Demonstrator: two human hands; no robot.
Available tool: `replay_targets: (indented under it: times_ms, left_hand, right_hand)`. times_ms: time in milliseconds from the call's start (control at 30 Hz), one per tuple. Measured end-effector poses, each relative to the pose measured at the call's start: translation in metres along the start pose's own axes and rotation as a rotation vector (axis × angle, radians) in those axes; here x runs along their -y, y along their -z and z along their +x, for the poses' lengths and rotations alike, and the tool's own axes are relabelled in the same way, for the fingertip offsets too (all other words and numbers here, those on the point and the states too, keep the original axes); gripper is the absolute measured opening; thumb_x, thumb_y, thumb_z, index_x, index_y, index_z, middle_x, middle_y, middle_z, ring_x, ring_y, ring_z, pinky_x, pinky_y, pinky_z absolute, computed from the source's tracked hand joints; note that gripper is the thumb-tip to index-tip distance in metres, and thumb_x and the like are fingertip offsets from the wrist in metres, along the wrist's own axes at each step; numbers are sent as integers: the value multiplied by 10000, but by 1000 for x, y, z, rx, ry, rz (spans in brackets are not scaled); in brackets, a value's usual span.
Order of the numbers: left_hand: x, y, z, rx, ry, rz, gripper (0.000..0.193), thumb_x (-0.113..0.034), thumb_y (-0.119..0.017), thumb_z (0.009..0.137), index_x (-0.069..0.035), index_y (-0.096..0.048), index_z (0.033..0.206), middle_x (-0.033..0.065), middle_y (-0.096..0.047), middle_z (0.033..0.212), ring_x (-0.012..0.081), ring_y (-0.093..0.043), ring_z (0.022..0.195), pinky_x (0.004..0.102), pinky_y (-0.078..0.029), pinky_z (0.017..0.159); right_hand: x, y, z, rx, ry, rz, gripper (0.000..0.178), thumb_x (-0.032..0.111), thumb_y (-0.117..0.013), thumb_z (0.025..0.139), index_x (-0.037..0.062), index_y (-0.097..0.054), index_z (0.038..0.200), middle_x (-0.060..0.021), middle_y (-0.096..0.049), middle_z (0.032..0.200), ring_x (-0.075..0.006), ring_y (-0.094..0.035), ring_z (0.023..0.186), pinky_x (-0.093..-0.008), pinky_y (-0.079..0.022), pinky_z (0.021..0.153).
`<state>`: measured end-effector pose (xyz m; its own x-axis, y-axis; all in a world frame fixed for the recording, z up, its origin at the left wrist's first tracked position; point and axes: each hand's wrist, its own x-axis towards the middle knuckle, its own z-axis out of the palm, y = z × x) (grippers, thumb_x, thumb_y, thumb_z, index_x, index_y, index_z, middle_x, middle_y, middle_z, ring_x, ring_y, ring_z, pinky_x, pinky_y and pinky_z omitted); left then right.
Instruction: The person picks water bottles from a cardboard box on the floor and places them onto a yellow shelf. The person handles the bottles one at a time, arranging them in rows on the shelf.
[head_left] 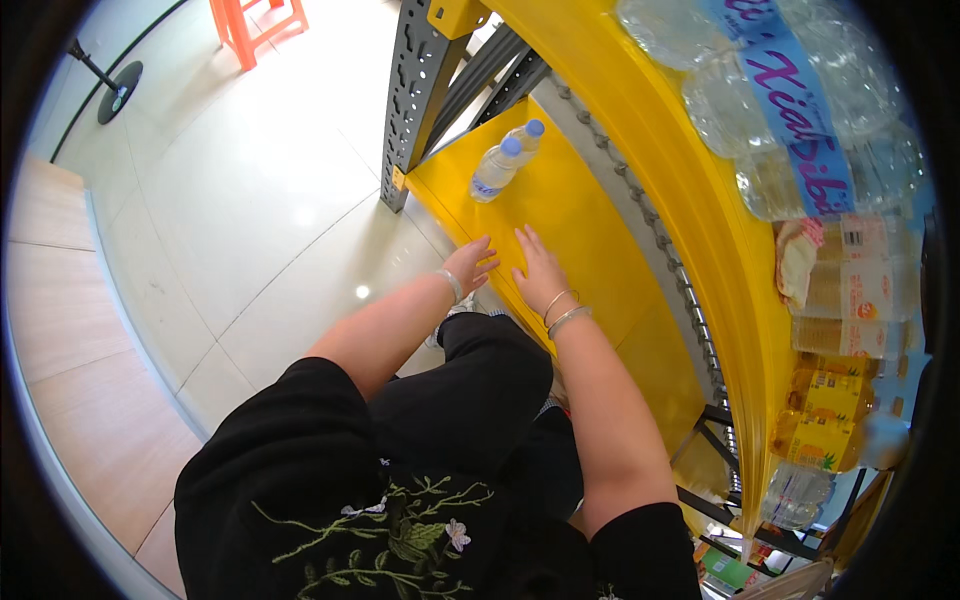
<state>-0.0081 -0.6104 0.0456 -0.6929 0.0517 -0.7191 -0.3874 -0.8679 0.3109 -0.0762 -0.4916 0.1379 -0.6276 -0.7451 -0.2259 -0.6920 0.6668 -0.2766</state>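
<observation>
Two clear water bottles with blue caps stand side by side on a low yellow shelf (610,260). The nearer bottle (494,172) partly hides the farther bottle (528,140). My left hand (470,265) is over the shelf's left edge, fingers apart, holding nothing. Just to its right, my right hand (542,272) reaches over the yellow surface with its fingers stretched toward the bottles, also holding nothing. A gap separates both hands from the bottles.
Above on the right, a yellow upper shelf (700,180) carries wrapped water bottles (790,110) and yellow-labelled drink bottles (825,410). A grey perforated post (400,100) rises at the shelf's far left corner. An orange stool (255,30) and a black stand base (120,92) are farther off.
</observation>
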Motion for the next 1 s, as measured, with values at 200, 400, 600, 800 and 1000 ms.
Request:
replay_targets:
  times_ms: [200, 400, 600, 800, 1000]
  left_hand:
    - [17, -2, -48, 148, 55, 58, 439, -430, -475, 844, -231, -413, 1231, -17, -456, 1227, 121, -442, 1089, 290, -327, 845]
    - [25, -16, -90, 253, 55, 230, 445, -410, -435, 858, -218, -391, 1257, -19, -455, 1229, 132, -432, 1096, 299, -293, 868]
    - [43, -36, -119, 343, 114, 433, 396, -320, -427, 888, -202, -395, 1265, -18, -461, 1213, 135, -431, 1113, 301, -322, 892]
    - [60, -58, -142, 396, 100, 591, 358, -280, -411, 896, -182, -431, 1240, -3, -488, 1171, 147, -447, 1085, 295, -326, 894]
    - [73, -84, -177, 439, 112, 801, 353, -303, -388, 901, -177, -453, 1224, 4, -498, 1143, 146, -449, 1064, 297, -318, 899]
  right_hand:
    - [3, -10, -47, 17, -53, 80, 557, 163, -553, 755, 113, -349, 1271, -84, -317, 1349, -301, -427, 1112, -448, -389, 867]
    - [20, -1, -103, 19, -108, 203, 532, 161, -542, 764, 95, -359, 1259, -117, -344, 1323, -311, -408, 1134, -409, -357, 919]
    - [27, 6, -149, -30, -131, 353, 498, 151, -534, 777, 57, -382, 1242, -161, -349, 1311, -318, -368, 1177, -353, -313, 975]
    - [38, 10, -192, -148, -188, 461, 483, 152, -529, 791, 57, -384, 1241, -151, -348, 1313, -307, -362, 1185, -338, -316, 975]
    - [42, 17, -242, -225, -253, 587, 454, 154, -518, 804, 61, -400, 1233, -136, -373, 1300, -299, -380, 1173, -333, -332, 959]
